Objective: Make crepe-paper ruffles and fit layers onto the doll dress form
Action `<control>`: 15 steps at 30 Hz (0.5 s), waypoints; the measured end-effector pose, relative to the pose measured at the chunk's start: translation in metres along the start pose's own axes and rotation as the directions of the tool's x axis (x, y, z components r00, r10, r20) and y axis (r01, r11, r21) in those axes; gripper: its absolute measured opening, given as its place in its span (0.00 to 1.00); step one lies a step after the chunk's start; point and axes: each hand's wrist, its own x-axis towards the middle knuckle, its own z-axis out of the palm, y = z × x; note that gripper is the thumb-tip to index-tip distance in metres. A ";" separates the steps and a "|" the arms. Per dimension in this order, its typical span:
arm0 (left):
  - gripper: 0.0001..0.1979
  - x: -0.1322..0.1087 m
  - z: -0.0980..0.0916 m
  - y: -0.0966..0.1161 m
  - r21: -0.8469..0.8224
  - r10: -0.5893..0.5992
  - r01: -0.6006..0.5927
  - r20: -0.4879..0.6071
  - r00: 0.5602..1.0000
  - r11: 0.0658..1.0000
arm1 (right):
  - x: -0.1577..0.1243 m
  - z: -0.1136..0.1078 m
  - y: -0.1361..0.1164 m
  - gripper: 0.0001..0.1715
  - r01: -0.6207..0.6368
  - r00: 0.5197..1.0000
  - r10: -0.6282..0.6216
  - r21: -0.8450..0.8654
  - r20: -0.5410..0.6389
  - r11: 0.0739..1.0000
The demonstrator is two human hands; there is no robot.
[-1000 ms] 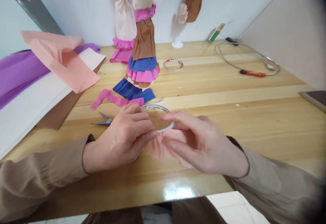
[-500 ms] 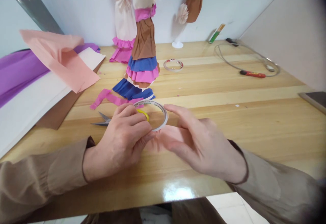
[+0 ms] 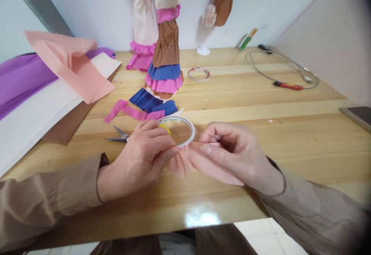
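Observation:
My left hand (image 3: 145, 152) grips a roll of white tape (image 3: 193, 131), its thumb pressed near the lower rim. A gathered strip of pink crepe paper (image 3: 213, 164) runs along the roll's lower edge, with small folds beside my left thumb. My right hand (image 3: 240, 154) pinches the strip between thumb and fingers, just right of the roll. Scissors (image 3: 118, 135) lie on the table behind my left hand, blades pointing left; the hand hides most of their yellow handle (image 3: 166, 128).
Beyond my hands hang paper dresses with brown (image 3: 166, 42), blue and pink ruffles. Pink crepe sheets (image 3: 69, 63) and purple paper (image 3: 26, 81) are piled at left. Another tape roll (image 3: 198, 74), a red-handled cable tool (image 3: 288, 85) and a glue stick-like green tube (image 3: 246, 41) lie farther back.
My right hand's fingers have closed from a spread pose onto the pink strip, whose free end now shows below them. My left hand keeps its hold on the tape.

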 end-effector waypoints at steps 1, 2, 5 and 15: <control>0.18 0.000 0.000 0.000 0.000 0.004 -0.004 -0.005 1.000 1.000 | -0.001 0.001 -0.001 0.13 -0.006 1.000 0.006 0.010 -0.003 1.000; 0.17 0.000 0.000 -0.001 0.001 0.004 -0.004 -0.012 1.000 1.000 | -0.001 0.003 -0.001 0.12 -0.012 1.000 0.012 0.020 -0.002 1.000; 0.17 -0.001 0.001 -0.001 0.012 -0.020 0.020 -0.019 1.000 1.000 | -0.002 0.006 -0.001 0.10 -0.025 0.999 0.024 0.032 0.024 0.999; 0.17 0.000 0.003 0.000 0.017 0.013 -0.013 0.005 1.000 1.000 | -0.006 0.008 -0.002 0.05 0.082 0.993 -0.082 0.007 0.088 0.997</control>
